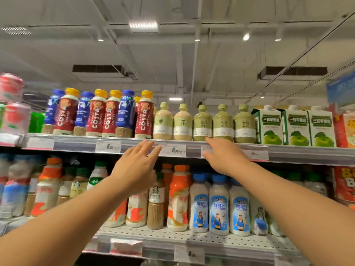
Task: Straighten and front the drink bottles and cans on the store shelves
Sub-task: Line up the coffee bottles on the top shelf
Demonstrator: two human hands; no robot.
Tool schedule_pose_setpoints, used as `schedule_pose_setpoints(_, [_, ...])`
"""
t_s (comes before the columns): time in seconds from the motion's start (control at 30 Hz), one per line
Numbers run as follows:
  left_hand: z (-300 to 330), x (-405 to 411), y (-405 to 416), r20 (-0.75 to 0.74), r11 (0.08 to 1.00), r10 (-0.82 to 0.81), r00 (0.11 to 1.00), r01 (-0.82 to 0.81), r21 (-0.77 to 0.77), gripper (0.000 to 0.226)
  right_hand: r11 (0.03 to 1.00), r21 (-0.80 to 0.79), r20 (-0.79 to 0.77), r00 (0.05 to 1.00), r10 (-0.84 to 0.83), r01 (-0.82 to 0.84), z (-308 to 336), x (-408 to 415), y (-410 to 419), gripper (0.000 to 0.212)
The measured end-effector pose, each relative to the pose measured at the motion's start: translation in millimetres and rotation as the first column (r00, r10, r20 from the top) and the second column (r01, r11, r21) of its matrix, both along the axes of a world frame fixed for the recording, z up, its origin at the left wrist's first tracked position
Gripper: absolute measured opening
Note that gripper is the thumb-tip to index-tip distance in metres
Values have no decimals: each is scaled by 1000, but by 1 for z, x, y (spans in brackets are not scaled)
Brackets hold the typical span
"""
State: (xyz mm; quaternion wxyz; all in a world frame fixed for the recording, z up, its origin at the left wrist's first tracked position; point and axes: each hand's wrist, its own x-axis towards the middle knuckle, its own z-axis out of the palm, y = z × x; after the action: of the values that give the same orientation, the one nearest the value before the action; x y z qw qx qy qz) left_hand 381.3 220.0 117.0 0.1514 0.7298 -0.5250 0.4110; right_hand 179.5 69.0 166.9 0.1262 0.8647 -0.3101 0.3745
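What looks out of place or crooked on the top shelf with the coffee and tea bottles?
The red and blue Costa coffee bottles stand out: colours are mixed, several lean, and some sit behind others instead of in one fronted row. The pale green-capped tea bottles and green-and-white juice cartons stand upright and even. Nothing looks spilled.

Glossy plastic bottles [202,123], perforated metal shelf [211,240]

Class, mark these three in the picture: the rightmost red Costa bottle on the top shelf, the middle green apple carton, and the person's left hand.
Rightmost red Costa bottle [144,120]: head view, on its red label.
Middle green apple carton [296,127]: head view, on its front face.
Left hand [134,166]: head view, on the back of the hand.
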Motion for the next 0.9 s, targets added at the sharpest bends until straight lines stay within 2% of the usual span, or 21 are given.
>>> schedule_pose_setpoints(0.1, [14,27,-1,-13,999,-30,999,30,15,77,994,-9,12,994,-109,109,-5,12,3,48])
schedule_pose_setpoints(0.27, [16,24,-40,64,983,-181,981,183,-18,79,993,54,-12,994,-106,106,-5,7,8,56])
schedule_pose_setpoints(0.47, [7,3,-63,70,941,-265,962,273,-197,72,986,107,-20,992,-125,126,-6,8,9,61])
schedule_pose_setpoints(0.63, [4,6,-69,118,946,-231,966,251,-206,73,985,112,-16,991,-134,135,-11,11,7,62])
schedule_pose_setpoints(0.77, [8,14,-58,123,961,-242,962,255,-104,79,987,66,-5,989,-146,146,-13,11,6,62])
schedule_pose_setpoints(0.9, [1,53,-26,144,994,-40,989,55,-98,83,979,-56,-27,980,-196,194,-27,12,0,70])
